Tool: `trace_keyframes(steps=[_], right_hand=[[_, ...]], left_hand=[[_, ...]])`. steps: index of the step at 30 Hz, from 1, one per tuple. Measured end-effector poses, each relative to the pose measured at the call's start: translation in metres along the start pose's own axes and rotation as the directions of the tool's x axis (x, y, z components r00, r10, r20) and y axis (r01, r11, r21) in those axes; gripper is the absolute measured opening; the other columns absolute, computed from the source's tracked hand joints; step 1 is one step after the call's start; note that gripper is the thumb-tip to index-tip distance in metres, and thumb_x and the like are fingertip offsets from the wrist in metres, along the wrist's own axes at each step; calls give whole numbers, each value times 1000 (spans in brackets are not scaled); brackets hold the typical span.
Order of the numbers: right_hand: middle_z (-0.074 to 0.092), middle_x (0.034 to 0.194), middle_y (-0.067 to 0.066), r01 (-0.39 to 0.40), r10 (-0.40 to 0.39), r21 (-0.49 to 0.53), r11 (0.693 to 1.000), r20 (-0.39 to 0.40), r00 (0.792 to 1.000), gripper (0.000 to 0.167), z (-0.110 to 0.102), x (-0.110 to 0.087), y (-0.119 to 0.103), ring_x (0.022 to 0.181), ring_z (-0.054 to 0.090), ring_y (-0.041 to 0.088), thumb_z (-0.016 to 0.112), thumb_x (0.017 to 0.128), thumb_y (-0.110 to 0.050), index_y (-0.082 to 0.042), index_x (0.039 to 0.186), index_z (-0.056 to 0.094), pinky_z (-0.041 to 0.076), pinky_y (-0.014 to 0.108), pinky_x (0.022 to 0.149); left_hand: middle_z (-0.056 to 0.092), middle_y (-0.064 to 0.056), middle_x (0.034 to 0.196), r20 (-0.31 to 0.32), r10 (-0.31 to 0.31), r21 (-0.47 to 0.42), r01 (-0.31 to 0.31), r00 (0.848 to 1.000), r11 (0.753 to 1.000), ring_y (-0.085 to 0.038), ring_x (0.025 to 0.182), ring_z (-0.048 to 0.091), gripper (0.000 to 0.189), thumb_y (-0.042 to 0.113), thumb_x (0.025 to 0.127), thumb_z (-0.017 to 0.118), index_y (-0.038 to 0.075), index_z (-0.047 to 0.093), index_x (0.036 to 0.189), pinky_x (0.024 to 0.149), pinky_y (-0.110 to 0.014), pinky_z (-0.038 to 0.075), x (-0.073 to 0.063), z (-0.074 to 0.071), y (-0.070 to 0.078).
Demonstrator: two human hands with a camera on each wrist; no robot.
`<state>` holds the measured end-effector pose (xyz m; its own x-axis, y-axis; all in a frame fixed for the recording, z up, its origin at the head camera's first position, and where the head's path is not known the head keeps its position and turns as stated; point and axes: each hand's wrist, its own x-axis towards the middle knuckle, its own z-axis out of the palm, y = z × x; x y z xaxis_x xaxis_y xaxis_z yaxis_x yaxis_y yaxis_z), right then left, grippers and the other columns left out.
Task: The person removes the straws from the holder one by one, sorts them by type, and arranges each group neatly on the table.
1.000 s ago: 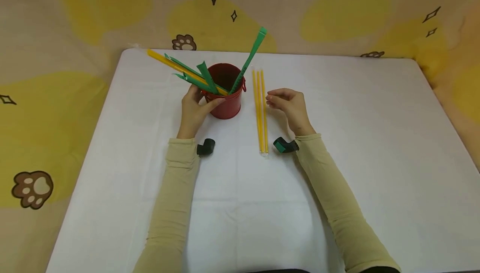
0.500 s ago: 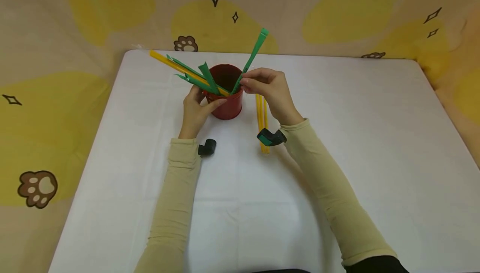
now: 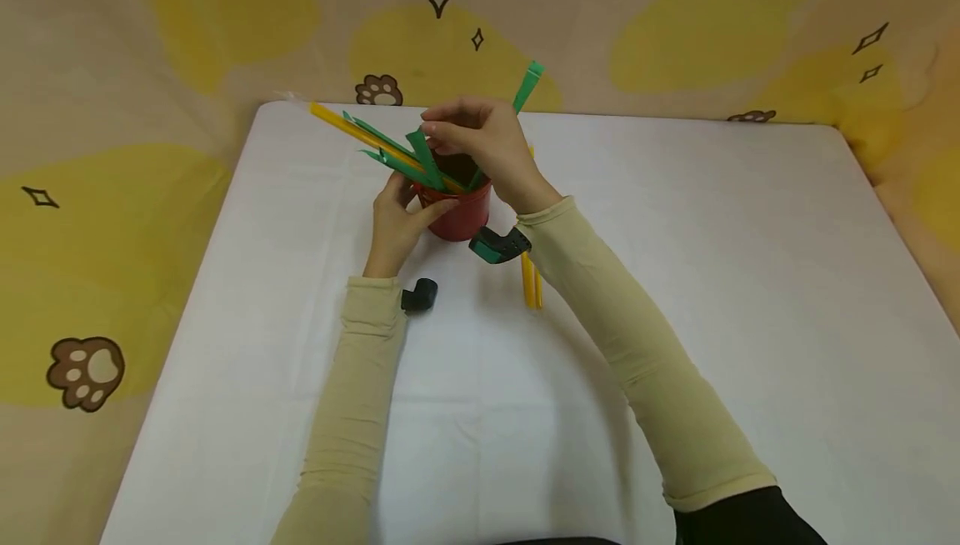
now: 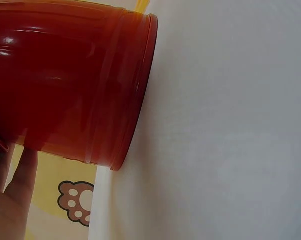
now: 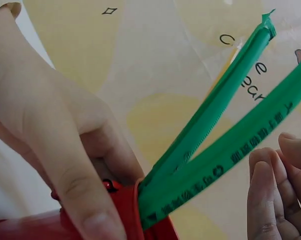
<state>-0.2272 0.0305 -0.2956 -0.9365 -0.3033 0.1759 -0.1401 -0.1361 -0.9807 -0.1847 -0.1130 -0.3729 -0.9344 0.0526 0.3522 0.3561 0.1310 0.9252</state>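
Observation:
A small red bucket (image 3: 462,213) stands on the table in the head view. My left hand (image 3: 393,227) grips its left side, thumb along the front of the rim and fingers behind. Several straws in green wrappers (image 3: 424,160) and a yellow straw (image 3: 330,119) lean out of it, mostly leftward. Over the bucket, my right hand (image 3: 487,138) has its fingertips beside the top of one green-wrapped straw. In the right wrist view, the fingers (image 5: 263,187) are loosely bent, apart from the nearby green straw (image 5: 240,145). The left wrist view is largely the bucket's wall (image 4: 65,80).
Yellow straws (image 3: 531,285) lie on the white table (image 3: 720,278) right of the bucket, partly hidden under my right forearm. A patterned yellow cloth (image 3: 675,37) rises behind the table. Each wrist carries a small black camera (image 3: 420,295).
My right hand has moved left and up, from beside the yellow straws, past the right-leaning green straw, to above the bucket. My left hand stays on the bucket.

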Motion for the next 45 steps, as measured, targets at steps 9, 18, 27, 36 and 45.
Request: trace_keyframes(steps=[9, 18, 27, 36, 45], right_hand=[[67, 97, 11, 24, -9, -110, 994, 132, 991, 14, 17, 24, -13, 87, 63, 26, 68, 86, -5, 2, 98, 68, 54, 32, 80], [67, 96, 11, 31, 40, -227, 973, 301, 953, 19, 40, 40, -46, 90, 63, 23, 68, 85, -4, 3, 102, 66, 53, 27, 84], [67, 93, 10, 79, 61, -341, 937, 381, 923, 22, 59, 59, -48, 88, 62, 19, 75, 79, -4, 2, 98, 66, 51, 21, 82], [64, 89, 7, 183, 34, -471, 863, 415, 909, 27, 65, 65, -41, 82, 59, 15, 79, 76, -5, 3, 98, 65, 49, 18, 77], [64, 87, 8, 249, -125, -296, 922, 382, 916, 13, 50, 58, -42, 78, 59, 19, 70, 83, -2, 4, 93, 65, 50, 24, 74]], left_hand=[[53, -22, 128, -11, -47, -6, 47, 999, 999, -27, 122, 49, 54, -2, 80, 72, -8, 48, 129, 106, -32, 37, 1, 0, -2], [51, -23, 130, -4, -73, 9, 73, 997, 997, -34, 124, 47, 51, -6, 81, 67, -10, 47, 128, 106, -34, 38, 6, 1, -16], [58, -11, 125, -22, -56, 63, 57, 998, 996, -20, 116, 53, 55, 16, 81, 76, 2, 50, 127, 101, -31, 42, 10, 2, -42], [57, -13, 127, -32, -92, 99, 95, 995, 991, -21, 118, 52, 60, 16, 78, 79, 0, 49, 127, 103, -30, 39, 10, 0, -42], [55, -20, 127, -24, -5, 19, 6, 1000, 1000, -27, 120, 51, 60, -2, 77, 75, -5, 47, 130, 105, -34, 39, 12, 2, -43]])
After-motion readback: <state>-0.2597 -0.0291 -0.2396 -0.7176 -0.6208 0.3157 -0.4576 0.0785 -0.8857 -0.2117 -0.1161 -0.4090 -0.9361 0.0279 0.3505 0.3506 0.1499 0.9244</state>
